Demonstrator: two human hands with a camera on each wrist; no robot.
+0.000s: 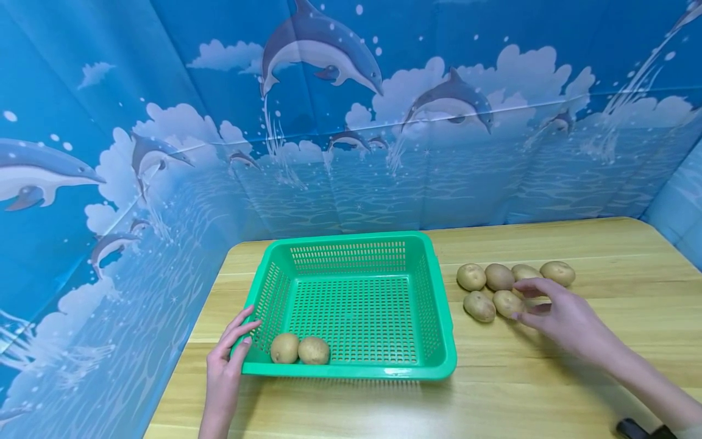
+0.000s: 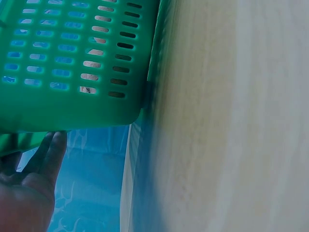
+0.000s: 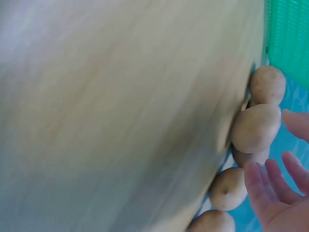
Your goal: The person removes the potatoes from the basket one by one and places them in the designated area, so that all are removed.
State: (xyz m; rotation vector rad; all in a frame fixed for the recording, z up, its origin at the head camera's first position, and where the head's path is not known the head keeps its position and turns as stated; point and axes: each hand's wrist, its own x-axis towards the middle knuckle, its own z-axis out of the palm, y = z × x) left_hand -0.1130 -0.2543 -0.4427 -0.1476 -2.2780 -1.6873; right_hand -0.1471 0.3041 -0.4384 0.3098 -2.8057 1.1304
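Note:
A green plastic basket [image 1: 351, 371] with slotted walls stands on the table. At its near left corner my left hand [image 1: 223, 360] grips the rim, fingers over the left side and thumb at the front. Inside that corner lie two potatoes, a left one [image 1: 284, 348] and a right one [image 1: 314, 350]. My right hand [image 1: 570, 320] is over the potatoes right of the basket, thumb and fingers spread around the front-row right potato [image 1: 507, 303]. In the right wrist view, a gap shows between the fingertips and this potato [image 3: 256, 128].
Left of that potato lies another front-row potato [image 1: 479, 306]. Behind them is a row of several potatoes [image 1: 471, 277]. A blue dolphin-print curtain [image 1: 351, 171] hangs behind and left of the wooden table [image 1: 493, 396]. A black band [image 1: 638, 428] is near the right wrist.

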